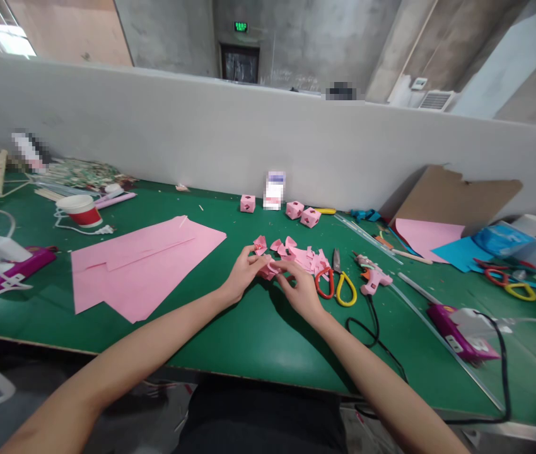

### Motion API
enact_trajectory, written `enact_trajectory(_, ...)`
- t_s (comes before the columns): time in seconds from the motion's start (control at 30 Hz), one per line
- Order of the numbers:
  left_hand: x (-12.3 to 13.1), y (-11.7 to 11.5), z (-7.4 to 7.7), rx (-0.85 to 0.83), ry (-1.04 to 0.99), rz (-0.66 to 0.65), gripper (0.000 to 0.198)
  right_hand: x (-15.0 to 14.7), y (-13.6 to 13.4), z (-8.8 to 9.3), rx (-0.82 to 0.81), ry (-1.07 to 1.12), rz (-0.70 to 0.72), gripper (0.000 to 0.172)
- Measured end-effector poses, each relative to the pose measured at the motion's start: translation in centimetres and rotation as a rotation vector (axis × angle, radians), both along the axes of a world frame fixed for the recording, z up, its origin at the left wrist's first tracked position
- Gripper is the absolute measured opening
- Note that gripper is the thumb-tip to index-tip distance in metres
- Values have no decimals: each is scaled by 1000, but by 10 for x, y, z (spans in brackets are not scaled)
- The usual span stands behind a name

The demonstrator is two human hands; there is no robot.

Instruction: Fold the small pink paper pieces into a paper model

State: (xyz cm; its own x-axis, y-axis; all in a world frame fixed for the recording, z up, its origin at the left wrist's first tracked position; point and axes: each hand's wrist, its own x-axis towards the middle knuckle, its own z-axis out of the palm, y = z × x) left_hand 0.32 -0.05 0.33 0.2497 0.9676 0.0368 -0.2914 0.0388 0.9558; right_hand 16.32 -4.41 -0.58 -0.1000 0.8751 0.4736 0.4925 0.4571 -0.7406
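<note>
Between both hands, just above the green table, is a small folded pink paper piece [268, 271], partly hidden by fingers. My left hand [244, 272] grips its left side with fingers closed. From the right, my right hand [300, 289] pinches the same piece. Right behind the hands lie loose pink paper scraps [313, 257], some of them curled. Scissors [337, 277] with one red and one yellow handle lie to the right of my right hand. A pink glue gun [374, 277] rests beyond them. Three pink paper cubes with cut-out holes, one being this cube [248, 203], stand farther back.
Pink paper sheets [149, 265] lie at left, near a paper cup [80, 210] and a purple power strip [17, 268]. Another power strip [461, 334] sits at right, with the black cord [381, 343] near the table edge. A grey partition [178, 132] closes off the back.
</note>
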Motion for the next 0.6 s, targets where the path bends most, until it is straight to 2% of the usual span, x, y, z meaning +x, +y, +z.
enact_trajectory(0.17,-1,2,-5,63,51,51,56,-3,-3,3,-72,63,-12,27)
enact_trajectory(0.27,-3,3,-8,152,131,97,58,-4,-3,4,-160,214,12,23)
enact_trajectory(0.4,-4,4,-9,263,236,75,57,-2,2,4,-225,404,98,23)
enact_trajectory(0.5,-5,2,-9,367,288,70,55,-1,6,0,-236,472,86,28)
enact_trajectory(0.6,-4,-1,-7,499,317,36,58,-3,8,-2,-258,510,62,42)
